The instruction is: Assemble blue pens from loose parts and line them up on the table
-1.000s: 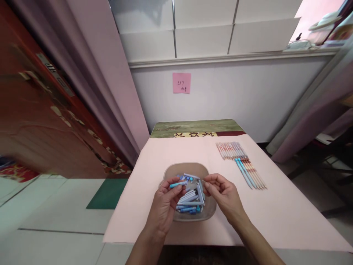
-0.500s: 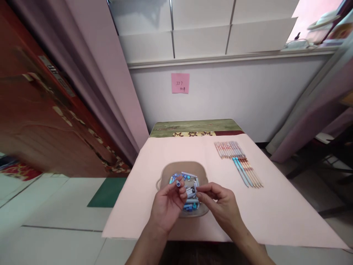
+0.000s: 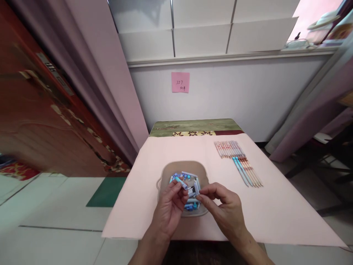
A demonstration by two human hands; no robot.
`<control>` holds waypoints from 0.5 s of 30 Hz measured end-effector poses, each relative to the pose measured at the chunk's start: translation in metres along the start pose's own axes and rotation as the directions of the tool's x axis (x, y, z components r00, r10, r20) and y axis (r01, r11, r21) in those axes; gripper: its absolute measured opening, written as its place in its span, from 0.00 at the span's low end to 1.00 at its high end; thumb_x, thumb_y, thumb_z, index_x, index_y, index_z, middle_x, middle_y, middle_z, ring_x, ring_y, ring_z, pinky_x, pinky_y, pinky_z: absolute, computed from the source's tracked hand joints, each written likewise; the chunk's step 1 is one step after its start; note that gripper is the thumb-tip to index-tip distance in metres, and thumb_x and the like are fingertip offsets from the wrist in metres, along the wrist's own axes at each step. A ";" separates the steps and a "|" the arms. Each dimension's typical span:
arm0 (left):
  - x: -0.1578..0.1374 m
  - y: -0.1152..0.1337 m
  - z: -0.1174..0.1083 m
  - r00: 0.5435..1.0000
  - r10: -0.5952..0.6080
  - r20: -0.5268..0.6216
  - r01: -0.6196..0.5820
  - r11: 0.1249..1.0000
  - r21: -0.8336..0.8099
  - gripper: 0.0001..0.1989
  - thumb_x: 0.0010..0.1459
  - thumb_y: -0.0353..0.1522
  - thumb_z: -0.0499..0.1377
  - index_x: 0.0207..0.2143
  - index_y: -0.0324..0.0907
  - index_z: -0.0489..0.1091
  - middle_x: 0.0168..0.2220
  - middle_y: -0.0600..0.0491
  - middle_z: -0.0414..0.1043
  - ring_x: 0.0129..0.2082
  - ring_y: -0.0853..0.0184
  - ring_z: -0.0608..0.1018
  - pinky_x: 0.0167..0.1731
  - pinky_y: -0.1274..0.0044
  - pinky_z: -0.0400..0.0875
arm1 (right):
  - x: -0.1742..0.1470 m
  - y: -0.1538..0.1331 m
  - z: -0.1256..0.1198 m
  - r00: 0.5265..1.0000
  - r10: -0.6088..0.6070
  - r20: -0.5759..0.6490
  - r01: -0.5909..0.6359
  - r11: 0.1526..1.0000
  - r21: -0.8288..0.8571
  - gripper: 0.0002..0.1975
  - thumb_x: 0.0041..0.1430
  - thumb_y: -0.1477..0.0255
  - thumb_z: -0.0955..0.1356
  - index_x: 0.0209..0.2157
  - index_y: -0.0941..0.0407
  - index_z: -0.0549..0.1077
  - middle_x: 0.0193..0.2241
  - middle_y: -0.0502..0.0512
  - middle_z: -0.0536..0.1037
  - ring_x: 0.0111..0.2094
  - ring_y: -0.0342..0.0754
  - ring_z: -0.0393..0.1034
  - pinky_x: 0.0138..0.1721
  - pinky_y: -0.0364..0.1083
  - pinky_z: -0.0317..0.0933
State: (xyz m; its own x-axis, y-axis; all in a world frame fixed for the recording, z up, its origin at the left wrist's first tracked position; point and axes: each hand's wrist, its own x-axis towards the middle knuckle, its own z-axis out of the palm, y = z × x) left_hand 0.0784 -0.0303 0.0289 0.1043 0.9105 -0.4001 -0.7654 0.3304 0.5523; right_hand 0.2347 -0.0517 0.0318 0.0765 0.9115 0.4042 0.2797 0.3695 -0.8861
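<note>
Losing part of the container [image 3: 183,166] and its pen parts [image 3: 189,207] behind the left hand [image 3: 171,206], lower centre of frame | pinching a blue tube [image 3: 181,182] over that container, left fingers curled | pinching a slim pale piece [image 3: 196,187] in the right hand [image 3: 224,205], hard to separate from pen parts behind | cutting off forearms [image 3: 150,250] at bottom edge

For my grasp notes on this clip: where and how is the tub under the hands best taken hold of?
Probably by the loop handle, approached from the person's left: it juts from the tub on that side, clear of the loose pen parts inside. Keeping the tub level seems wise, since it is open-topped.
</note>
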 end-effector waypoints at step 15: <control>-0.008 0.000 0.004 0.994 0.071 -0.086 -0.071 0.997 0.010 0.09 0.46 0.20 0.64 0.32 0.37 0.72 0.27 0.52 0.75 0.25 0.71 0.77 0.27 0.82 0.75 | 0.002 0.004 0.012 0.936 0.353 0.000 -0.325 0.862 0.390 0.11 0.50 0.63 0.73 0.32 0.56 0.77 0.21 0.50 0.78 0.23 0.44 0.72 0.25 0.42 0.70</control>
State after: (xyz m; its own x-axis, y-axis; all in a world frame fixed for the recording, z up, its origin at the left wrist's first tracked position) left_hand 0.0802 -0.0368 0.0345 -0.0054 0.9069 -0.4212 -0.7644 0.2678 0.5865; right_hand 0.2245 -0.0459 0.0261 0.1705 0.9832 0.0659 -0.1575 0.0932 -0.9831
